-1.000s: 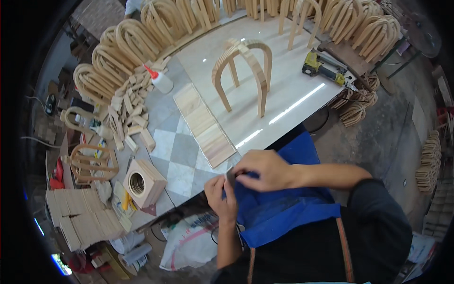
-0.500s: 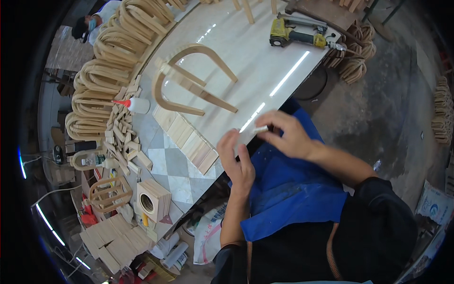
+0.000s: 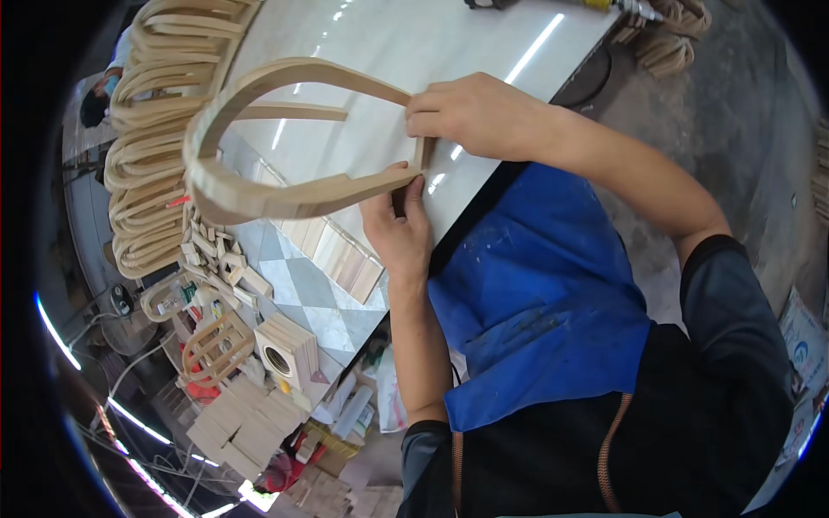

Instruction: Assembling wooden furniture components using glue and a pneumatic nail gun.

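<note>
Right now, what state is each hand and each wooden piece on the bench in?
Left hand: gripping the lower leg end of the arch.
Right hand: pinching the upper leg end.
Arch: held at both ends, tipped on its side over the table.
Slats: lying flat in a row.
Box: on the table corner, round hole showing.
Stacked arches: piled along the table's edge.
</note>
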The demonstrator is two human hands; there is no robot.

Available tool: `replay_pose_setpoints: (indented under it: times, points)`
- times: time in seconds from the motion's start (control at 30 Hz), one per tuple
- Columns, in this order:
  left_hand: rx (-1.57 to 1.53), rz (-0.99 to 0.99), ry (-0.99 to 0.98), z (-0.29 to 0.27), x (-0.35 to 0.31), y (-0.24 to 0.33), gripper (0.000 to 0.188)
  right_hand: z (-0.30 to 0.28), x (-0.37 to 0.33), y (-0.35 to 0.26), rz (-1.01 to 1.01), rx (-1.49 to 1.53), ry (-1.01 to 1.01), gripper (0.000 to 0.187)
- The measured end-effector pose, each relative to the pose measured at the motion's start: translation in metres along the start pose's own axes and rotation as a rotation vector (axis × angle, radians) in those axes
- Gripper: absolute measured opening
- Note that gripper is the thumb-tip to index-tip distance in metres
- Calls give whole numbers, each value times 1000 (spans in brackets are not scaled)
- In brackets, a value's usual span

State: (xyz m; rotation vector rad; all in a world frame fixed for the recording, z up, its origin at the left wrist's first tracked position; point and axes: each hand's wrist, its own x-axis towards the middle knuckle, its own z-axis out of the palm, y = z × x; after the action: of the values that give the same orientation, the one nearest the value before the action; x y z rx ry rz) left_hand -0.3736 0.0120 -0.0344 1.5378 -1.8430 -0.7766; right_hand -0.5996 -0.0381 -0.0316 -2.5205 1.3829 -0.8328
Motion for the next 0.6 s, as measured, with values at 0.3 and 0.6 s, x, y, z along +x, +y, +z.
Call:
replay_pose_setpoints:
  times: [0.3,0.6]
  points:
    - [-167,-74,28,0,2,-2,25,16,3,6,22,193,17,23]
    - [-192,11,-10,-2,6,-13,34,19,5,3,-13,206,32,24]
